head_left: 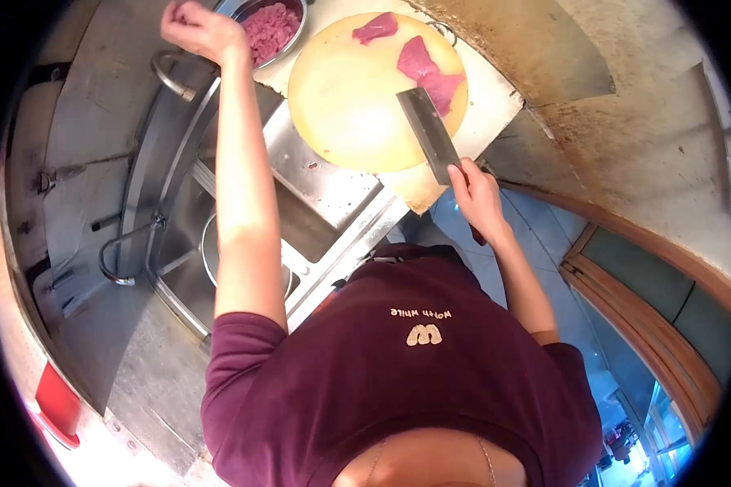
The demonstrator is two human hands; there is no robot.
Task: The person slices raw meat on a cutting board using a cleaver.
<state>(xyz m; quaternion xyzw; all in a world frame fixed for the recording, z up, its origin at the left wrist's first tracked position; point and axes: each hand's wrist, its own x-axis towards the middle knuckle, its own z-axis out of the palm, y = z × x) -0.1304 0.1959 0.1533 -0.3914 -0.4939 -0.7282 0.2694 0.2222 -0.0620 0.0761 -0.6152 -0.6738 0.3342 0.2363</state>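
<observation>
Head view has you with one cleaver [429, 134], two hands and one big round board [341, 97], so quick count first. On the board there's one small piece of meat [375, 28] near the far edge, plus a larger stretch of meat [418, 61] on the right side that could be one floppy slab or two overlapping, hard to say from this angle. Add one metal bowl [302, 31] of cut meat [271, 32] just beyond the board's left side, and two curved taps, an upper tap [173, 75] and a lower tap [123, 264], over by the sink [179, 268].

Your right hand [477, 195] is wrapped snugly round the cleaver at its handle end. Your left hand [199, 32] is up beside the bowl, fingers loosely bent; can't tell if there's anything in it.

As for looks, that cleaver's got a broad, dark grey rectangular blade, a few specks on it, slanting over the board's right edge with its far end close to the larger meat. The meat's smooth, deep pink, and the bowlful is paler and lumpy.
</observation>
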